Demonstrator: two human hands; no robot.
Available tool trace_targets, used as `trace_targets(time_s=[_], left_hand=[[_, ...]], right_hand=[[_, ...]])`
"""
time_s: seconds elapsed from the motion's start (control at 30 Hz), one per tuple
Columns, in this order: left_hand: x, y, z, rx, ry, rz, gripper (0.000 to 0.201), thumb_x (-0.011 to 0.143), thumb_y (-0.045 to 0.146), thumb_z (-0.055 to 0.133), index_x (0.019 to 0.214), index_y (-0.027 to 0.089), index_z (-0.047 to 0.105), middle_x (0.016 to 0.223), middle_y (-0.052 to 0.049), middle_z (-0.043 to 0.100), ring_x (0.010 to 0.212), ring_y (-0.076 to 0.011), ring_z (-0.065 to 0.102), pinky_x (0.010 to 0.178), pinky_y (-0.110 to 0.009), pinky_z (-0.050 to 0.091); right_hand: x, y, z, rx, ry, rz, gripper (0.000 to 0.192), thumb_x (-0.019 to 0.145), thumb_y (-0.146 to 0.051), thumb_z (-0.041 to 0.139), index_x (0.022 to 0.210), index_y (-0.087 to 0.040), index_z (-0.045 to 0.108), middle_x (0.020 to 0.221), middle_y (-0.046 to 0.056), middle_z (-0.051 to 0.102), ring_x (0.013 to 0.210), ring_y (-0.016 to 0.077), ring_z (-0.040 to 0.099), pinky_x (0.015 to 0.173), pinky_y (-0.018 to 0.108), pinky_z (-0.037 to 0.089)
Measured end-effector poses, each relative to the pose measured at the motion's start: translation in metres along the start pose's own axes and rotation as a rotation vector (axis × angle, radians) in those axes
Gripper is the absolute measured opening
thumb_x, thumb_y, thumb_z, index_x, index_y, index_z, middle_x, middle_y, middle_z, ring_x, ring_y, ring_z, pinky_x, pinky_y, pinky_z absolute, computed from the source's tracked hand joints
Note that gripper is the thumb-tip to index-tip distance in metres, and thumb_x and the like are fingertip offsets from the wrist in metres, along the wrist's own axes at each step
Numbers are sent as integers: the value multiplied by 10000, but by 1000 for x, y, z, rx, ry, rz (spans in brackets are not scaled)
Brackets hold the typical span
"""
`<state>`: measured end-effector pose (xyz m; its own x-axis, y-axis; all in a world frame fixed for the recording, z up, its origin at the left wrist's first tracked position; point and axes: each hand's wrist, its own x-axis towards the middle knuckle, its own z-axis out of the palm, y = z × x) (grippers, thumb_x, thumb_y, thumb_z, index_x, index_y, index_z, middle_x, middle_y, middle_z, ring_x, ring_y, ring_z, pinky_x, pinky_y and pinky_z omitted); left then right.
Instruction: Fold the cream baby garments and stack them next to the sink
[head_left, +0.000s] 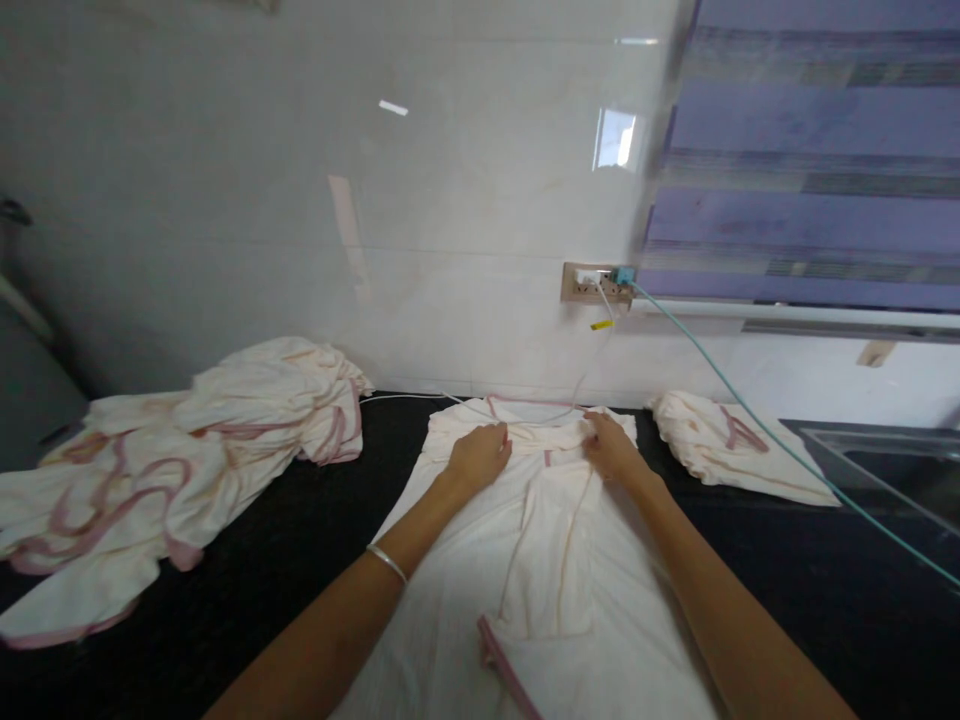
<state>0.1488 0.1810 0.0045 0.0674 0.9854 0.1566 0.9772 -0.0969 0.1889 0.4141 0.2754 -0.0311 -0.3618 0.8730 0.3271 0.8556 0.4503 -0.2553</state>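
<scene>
A cream garment with pink trim [465, 600] lies spread on the dark counter, its pink-edged end toward the wall. My left hand [480, 457] rests on the upper left of it, fingers curled in on the cloth. At the upper right, my right hand [611, 450] has its fingers closed on the cloth near the pink edge. The fingertips of both hands are partly hidden. Folds run down the middle of the garment, and a pink-edged flap lies across its lower part.
A loose heap of similar cream cloth [262, 400] lies on the left of the black counter [247, 610]. To the right sits a folded cream bundle [712, 450], near a sink [892, 465]. Cables run from a wall socket [570, 283]; a green cable [705, 355] crosses the right side.
</scene>
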Motion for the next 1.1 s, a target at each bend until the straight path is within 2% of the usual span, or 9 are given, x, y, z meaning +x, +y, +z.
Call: trace_targets(time_s=[0.1,0.2,0.33,0.5,0.6,0.73,0.9,1.03,1.1], left_hand=[[-1,-8,16,43,63,-10,395,1012,418,378,1199,173,625,1275,-183,638,1222,-323,567,995,-450,459],[-2,-19,27,84,118,-70,529,989,557,398,1277,163,601,1338,-199,591,1283,-362,512,1053,-517,411],[-2,-29,34,51,73,-111,787,918,746,393,1478,203,501,1545,-206,445,1435,-397,385,1155,-581,299],[-2,-31,33,4,-112,-159,962,823,917,291,1617,374,320,1731,-131,142,1560,-498,68,1171,-748,62],[-1,-32,29,2,-152,-146,976,816,933,247,1629,395,278,1736,-131,106,1555,-521,45,1162,-763,49],[0,-33,27,10,-168,-140,969,813,934,262,1630,413,264,1736,-136,93,1543,-548,39,1139,-791,75],[1,-36,23,14,-198,-118,948,818,930,264,1626,436,257,1736,-126,102,1537,-558,49,1129,-800,85],[1,-36,16,13,-239,-91,906,842,909,265,1623,450,250,1736,-130,80,1531,-570,52,1119,-807,91],[1,-37,14,17,-254,-85,887,854,894,270,1624,455,238,1736,-128,70,1529,-574,54,1113,-813,94]], right_hand=[[11,2,4,-35,-26,46,362,840,-145,582,1166,-124,738,1152,170,728,1053,245,677,952,321,469],[25,4,-2,-48,-61,45,193,850,-207,617,913,-152,791,980,136,769,963,245,699,895,310,463],[38,9,-16,-15,-75,12,228,893,-253,588,926,-170,797,946,97,781,884,207,694,797,261,442],[45,17,-26,46,-36,-6,338,965,-274,458,946,-138,767,945,116,765,858,194,658,749,251,414],[44,22,-28,89,-28,-2,329,953,-378,511,988,-138,734,941,104,753,821,188,643,726,251,423],[38,30,-34,249,-62,-43,420,750,-417,738,1091,-177,694,974,57,741,848,188,630,750,253,451],[38,41,-55,326,-132,-89,261,763,-378,663,886,-161,738,880,39,737,834,182,634,756,250,470],[38,49,-66,253,-250,40,327,834,-433,592,756,-154,743,688,24,683,662,170,603,632,251,441],[39,50,-64,210,-234,105,304,834,-393,592,715,-152,734,636,39,663,618,173,597,622,263,439]])
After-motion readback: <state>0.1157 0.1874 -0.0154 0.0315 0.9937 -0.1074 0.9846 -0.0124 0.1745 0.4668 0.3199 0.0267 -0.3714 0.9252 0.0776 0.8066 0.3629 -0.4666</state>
